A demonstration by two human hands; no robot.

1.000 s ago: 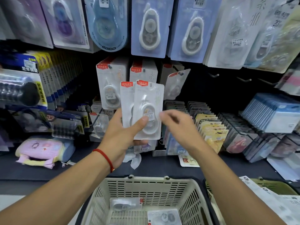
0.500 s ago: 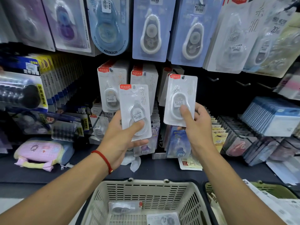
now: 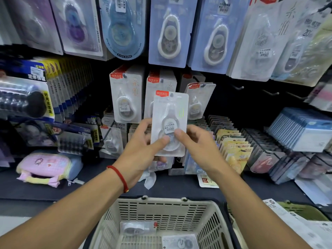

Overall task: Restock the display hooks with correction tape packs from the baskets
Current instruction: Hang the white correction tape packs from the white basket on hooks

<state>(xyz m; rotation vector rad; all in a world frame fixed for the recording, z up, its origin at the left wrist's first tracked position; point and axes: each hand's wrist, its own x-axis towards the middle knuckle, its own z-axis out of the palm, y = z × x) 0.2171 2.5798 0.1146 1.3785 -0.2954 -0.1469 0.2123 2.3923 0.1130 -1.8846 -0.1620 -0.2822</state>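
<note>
A clear correction tape pack (image 3: 169, 112) with a red top label stands upright in front of the display. My left hand (image 3: 142, 151) grips its lower left, thumb on the front. From the right, my right hand (image 3: 199, 148) pinches the same pack, thumb on its price sticker. Behind it, matching packs hang on three hooks: a left stack (image 3: 125, 101), a middle stack (image 3: 161, 81) and a single pack on the right hook (image 3: 199, 99). Below my arms, a beige basket (image 3: 161, 209) holds two more packs (image 3: 138, 228) (image 3: 179, 242).
Bare black hooks (image 3: 237, 87) (image 3: 271, 92) stick out to the right of the hung packs. Larger tape packs hang in the row above. A green basket (image 3: 301, 211) with papers sits at lower right. A pink pouch (image 3: 46, 166) lies on the dark shelf at left.
My right hand took one pack from my left hand, hung it on the right hook, and has come back to pinch the remaining pack.
</note>
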